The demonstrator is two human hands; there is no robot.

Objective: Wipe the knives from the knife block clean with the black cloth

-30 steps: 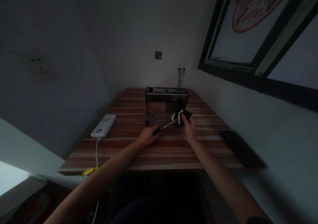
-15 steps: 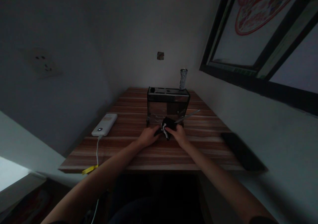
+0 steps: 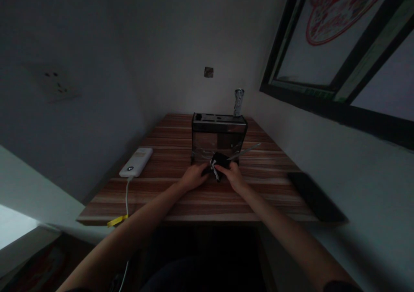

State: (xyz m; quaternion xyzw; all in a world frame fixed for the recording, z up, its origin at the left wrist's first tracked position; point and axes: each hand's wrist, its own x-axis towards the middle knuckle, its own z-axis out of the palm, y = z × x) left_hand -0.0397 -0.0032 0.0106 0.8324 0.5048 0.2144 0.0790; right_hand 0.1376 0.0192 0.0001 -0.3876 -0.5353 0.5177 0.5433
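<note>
My right hand (image 3: 234,174) is closed around a small black block-like object (image 3: 221,158), its thumb resting on a white strip at the front. My left hand (image 3: 193,177) pinches a dark piece (image 3: 207,170) at the left side of that block; whether the two are joined I cannot tell. Just behind them stands a small clear tank (image 3: 211,141) with a black frame and top. A thin pale tube or rod (image 3: 247,149) sticks out to the right from behind the block. The dim light hides finer details.
A silvery patterned cylinder (image 3: 238,102) rises at the tank's back right. A white power bank (image 3: 136,161) with a cable lies on the wooden table (image 3: 168,197) at left. A flat black object (image 3: 315,197) sits at the right edge. Walls close in on both sides.
Almost nothing differs. Both hands keep their hold in the same place, with only a very slight shift of the view.
</note>
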